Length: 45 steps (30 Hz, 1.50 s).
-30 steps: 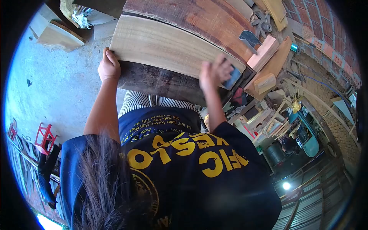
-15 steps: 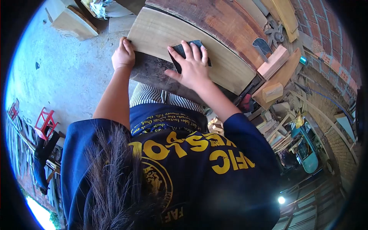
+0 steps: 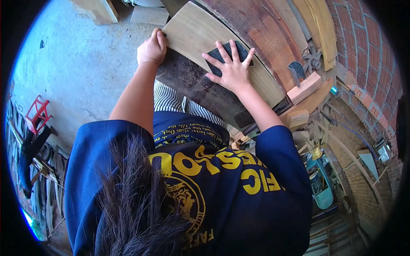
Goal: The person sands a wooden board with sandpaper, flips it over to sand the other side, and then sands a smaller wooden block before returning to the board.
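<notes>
Head view (only view). L hand: fingers closed, thumb on top, gripping the near L corner of the pale board. R hand: open, fingers fanned, palm side down on the dark sheet; no closed grip, contact by pressure only. Sheet lies flat on the upper face of the pale board, approx. mid-length. Board sits btwn the dark plank on the body side and the red-brown plank on the far side, w/ a dark seam along the latter. Pink block and metal plate are beyond the R end.

Failure modes (judged):
- Sheet slip: R hand has no edge of it pinched; uneven pressure or sideways drift could let it shift or fold.
- Fingertip scrape: tips at or past the sheet edge may drag on bare wood; splinter risk.
- Board shift: only L hand is seen holding; a loose grip or hard sideways push could slide it. Other fixing: can't tell.
- L finger pinch: possible at the corner, if the board moves vs. the plank.
</notes>
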Each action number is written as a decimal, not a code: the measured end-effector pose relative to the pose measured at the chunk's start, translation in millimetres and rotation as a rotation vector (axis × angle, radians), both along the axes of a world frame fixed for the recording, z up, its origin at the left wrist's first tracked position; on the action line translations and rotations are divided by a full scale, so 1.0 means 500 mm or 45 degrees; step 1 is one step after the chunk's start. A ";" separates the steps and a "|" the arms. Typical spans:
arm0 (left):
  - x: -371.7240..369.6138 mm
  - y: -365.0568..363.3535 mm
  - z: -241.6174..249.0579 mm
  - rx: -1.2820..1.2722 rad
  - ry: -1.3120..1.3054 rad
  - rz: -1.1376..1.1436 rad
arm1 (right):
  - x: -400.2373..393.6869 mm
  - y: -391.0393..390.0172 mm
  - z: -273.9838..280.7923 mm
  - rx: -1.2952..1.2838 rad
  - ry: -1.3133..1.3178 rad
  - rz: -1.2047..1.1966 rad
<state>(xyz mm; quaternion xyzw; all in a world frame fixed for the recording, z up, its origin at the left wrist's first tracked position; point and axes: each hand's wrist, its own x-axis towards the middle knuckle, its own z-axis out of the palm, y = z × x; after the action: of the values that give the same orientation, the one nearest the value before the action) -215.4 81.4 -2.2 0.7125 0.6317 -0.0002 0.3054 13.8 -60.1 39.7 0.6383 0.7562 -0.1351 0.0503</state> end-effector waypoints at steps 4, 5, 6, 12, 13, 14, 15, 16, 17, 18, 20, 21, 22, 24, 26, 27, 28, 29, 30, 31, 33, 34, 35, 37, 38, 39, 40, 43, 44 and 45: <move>0.002 0.001 0.007 -0.034 0.006 0.021 | 0.001 -0.013 0.000 -0.006 -0.025 -0.016; 0.002 0.001 0.007 -0.023 0.002 0.017 | 0.004 -0.024 0.003 -0.039 -0.030 -0.037; 0.002 0.000 0.007 -0.012 -0.004 0.011 | 0.010 -0.039 0.004 -0.049 0.007 -0.081; 0.003 0.003 0.014 -0.039 0.045 -0.029 | 0.100 -0.319 0.017 -0.217 -0.126 -0.380; 0.003 0.003 0.014 -0.028 0.037 -0.023 | 0.123 -0.382 0.016 -0.216 -0.140 -0.419; 0.002 0.001 0.013 -0.020 -0.005 -0.014 | 0.144 -0.424 0.029 -0.320 -0.194 -0.385; 0.002 0.001 0.014 -0.017 -0.043 -0.002 | 0.153 -0.434 0.046 -0.429 -0.248 -0.347; 0.002 0.001 0.014 -0.038 -0.035 -0.009 | 0.161 -0.435 0.045 -0.431 -0.225 -0.310; -0.001 0.002 0.013 -0.042 -0.034 0.000 | 0.167 -0.432 0.031 -0.435 -0.226 -0.301; -0.002 0.002 0.012 -0.050 -0.042 -0.006 | 0.155 -0.391 0.028 -0.419 -0.152 -0.194; 0.001 -0.001 0.011 -0.061 -0.058 -0.017 | 0.109 -0.262 0.034 -0.382 -0.017 0.001; 0.000 -0.001 0.011 -0.075 -0.034 0.002 | 0.073 -0.179 0.038 -0.361 0.045 0.090; 0.001 0.002 0.010 -0.084 -0.011 0.020 | 0.045 -0.118 0.027 -0.264 0.115 0.149; 0.003 0.004 0.009 -0.076 -0.003 0.023 | -0.007 -0.007 0.013 -0.124 0.194 0.246; 0.001 0.001 0.009 -0.082 0.021 0.037 | -0.056 0.080 -0.004 -0.012 0.185 0.258; 0.003 0.000 0.009 -0.082 0.017 0.045 | -0.075 0.111 -0.015 0.069 0.164 0.237; 0.002 0.001 0.011 -0.083 -0.002 0.043 | -0.088 0.128 -0.012 0.102 0.190 0.175; -0.002 0.002 0.011 -0.087 -0.017 0.039 | -0.085 0.118 -0.006 0.103 0.193 0.185; -0.005 0.002 0.012 -0.086 -0.011 0.046 | -0.076 0.086 0.002 0.041 0.142 0.105; -0.004 0.001 0.012 -0.062 -0.028 0.017 | -0.061 0.047 0.008 -0.020 0.090 0.024; -0.005 0.001 0.010 -0.046 -0.044 -0.009 | 0.013 -0.078 0.018 -0.202 0.023 -0.075; -0.004 0.001 0.008 -0.074 -0.031 -0.008 | 0.064 -0.149 0.019 -0.315 -0.002 -0.131; -0.002 0.002 0.006 -0.098 -0.020 -0.008 | 0.111 -0.211 0.025 -0.455 -0.082 -0.195; 0.001 0.002 0.003 -0.046 -0.020 -0.011 | 0.208 -0.341 0.001 -0.415 -0.127 -0.275; -0.001 -0.001 0.002 0.003 -0.015 -0.019 | 0.220 -0.346 0.000 -0.441 -0.142 -0.284; -0.002 -0.002 0.002 -0.001 -0.010 -0.018 | 0.222 -0.352 -0.001 -0.467 -0.156 -0.295; -0.003 0.000 0.002 -0.006 -0.001 -0.026 | 0.201 -0.330 0.002 -0.472 -0.152 -0.298; -0.002 -0.003 0.006 0.002 -0.004 -0.033 | 0.094 -0.188 0.004 -0.293 -0.015 -0.554; 0.000 -0.001 0.007 0.013 -0.017 -0.024 | 0.039 -0.124 0.023 -0.338 0.041 -0.654; 0.000 0.001 0.003 0.040 -0.029 -0.056 | -0.002 -0.081 0.032 -0.282 0.102 -0.611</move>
<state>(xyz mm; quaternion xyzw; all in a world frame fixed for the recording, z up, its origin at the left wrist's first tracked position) -215.2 81.9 -0.5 0.7308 0.6124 0.0112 0.3011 12.9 -100.4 55.7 0.7840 0.5652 -0.2502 0.0566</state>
